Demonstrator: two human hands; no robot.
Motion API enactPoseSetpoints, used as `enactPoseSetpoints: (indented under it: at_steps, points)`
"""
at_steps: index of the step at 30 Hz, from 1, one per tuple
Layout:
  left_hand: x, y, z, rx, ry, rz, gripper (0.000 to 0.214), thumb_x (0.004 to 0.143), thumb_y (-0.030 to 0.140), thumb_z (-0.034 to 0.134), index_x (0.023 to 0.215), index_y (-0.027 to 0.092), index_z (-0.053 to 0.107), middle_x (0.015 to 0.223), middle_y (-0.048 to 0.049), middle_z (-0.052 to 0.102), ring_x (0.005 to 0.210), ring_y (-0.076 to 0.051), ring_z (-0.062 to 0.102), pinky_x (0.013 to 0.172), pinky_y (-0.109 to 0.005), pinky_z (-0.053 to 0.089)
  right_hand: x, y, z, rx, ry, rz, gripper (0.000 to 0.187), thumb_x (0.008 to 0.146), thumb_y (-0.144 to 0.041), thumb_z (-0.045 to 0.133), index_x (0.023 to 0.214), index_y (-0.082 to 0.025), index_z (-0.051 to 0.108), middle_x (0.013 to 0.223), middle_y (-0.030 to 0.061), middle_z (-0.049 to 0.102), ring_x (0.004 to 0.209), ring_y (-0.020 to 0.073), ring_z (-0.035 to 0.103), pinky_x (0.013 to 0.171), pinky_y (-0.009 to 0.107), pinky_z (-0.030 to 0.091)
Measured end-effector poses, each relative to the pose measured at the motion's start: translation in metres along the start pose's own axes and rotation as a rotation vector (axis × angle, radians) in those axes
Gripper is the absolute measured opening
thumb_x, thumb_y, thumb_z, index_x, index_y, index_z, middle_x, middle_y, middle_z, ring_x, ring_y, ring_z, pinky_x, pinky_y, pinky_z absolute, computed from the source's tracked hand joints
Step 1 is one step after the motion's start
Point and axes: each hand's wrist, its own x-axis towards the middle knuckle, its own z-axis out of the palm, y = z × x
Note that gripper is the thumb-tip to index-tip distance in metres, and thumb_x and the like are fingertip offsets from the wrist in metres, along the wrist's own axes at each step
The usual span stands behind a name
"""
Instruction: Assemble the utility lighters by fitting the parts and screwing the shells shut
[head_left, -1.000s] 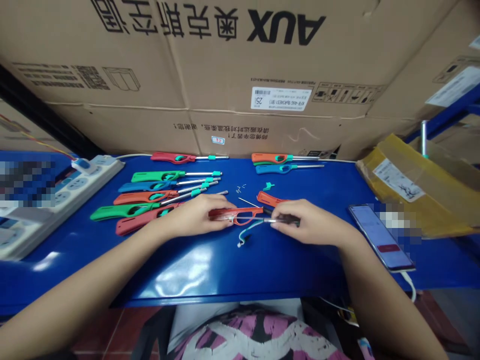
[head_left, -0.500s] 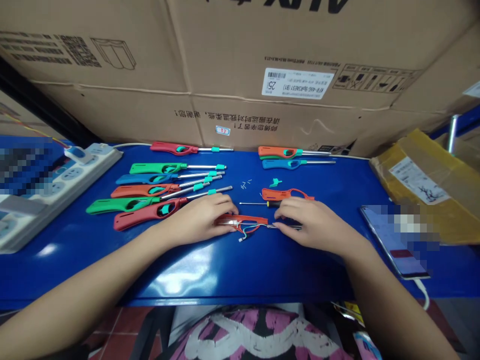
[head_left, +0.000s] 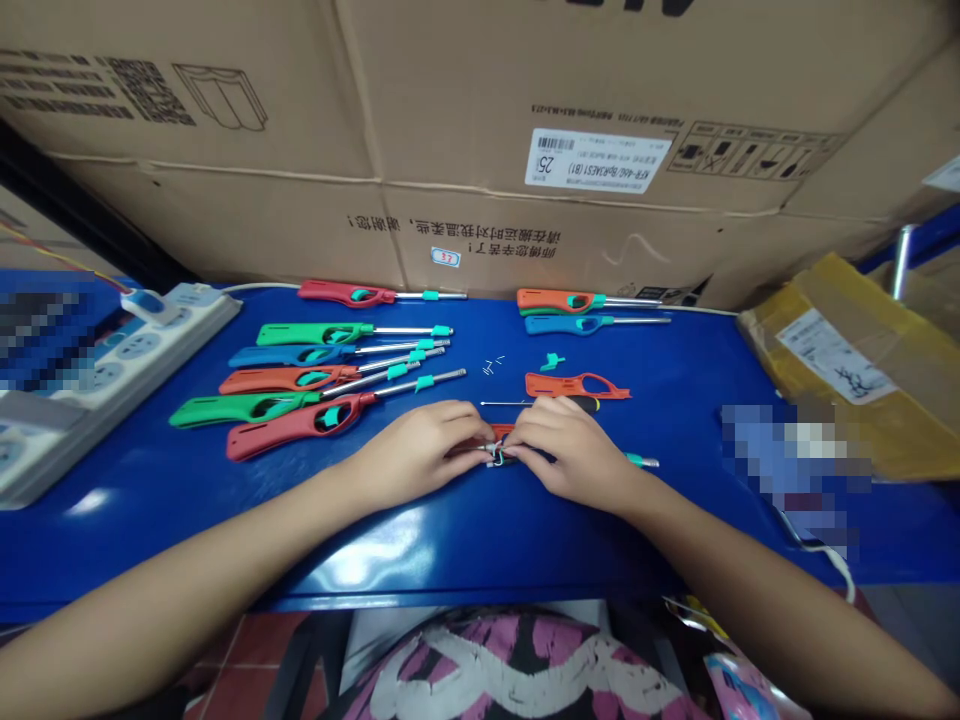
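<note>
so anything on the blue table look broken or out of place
One lighter is apart, not whole: an orange shell half lies alone beyond the hands, a teal trigger piece and small metal bits loose beside it. The left hand and right hand pinch its other half, wires showing. The lighters in rows look intact.

I see a glossy blue table (head_left: 465,540). On its left lie long lighters: a green one (head_left: 315,333), a blue one (head_left: 300,355), an orange one (head_left: 289,379), another green (head_left: 232,408) and a red one (head_left: 296,425), all with teal triggers. Far right lie an orange lighter (head_left: 562,299) over a blue lighter (head_left: 574,324). A brown cardboard box (head_left: 480,130) carries black print. Near me is pink, black and white patterned cloth (head_left: 517,670).
</note>
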Motion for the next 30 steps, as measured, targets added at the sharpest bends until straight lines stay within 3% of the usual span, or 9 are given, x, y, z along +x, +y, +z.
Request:
enactPoseSetpoints:
  at_steps: [14,30]
  points:
    - [-0.002,0.006,-0.009,-0.09,-0.113,0.044,0.019,0.099,0.026,0.064,0.111,0.016,0.075,0.102,-0.0089,0.073,0.092,-0.019,0.071,0.084,-0.031,0.057,-0.002,-0.001,-0.009,0.112,-0.133,-0.166,0.019,0.102,-0.018,0.052,0.091,-0.02,0.067,0.087,0.0019,0.069,0.088,0.0192,0.053,0.092,0.038,0.037]
    - [-0.004,0.012,-0.015,-0.06,-0.171,0.072,0.017,0.098,0.024,0.065,0.109,0.017,0.075,0.098,-0.0077,0.072,0.087,-0.018,0.07,0.079,-0.028,0.055,-0.004,-0.004,-0.01,0.142,-0.185,-0.207,0.024,0.104,-0.022,0.047,0.089,-0.02,0.065,0.083,0.0022,0.065,0.085,0.0188,0.05,0.086,0.036,0.038]
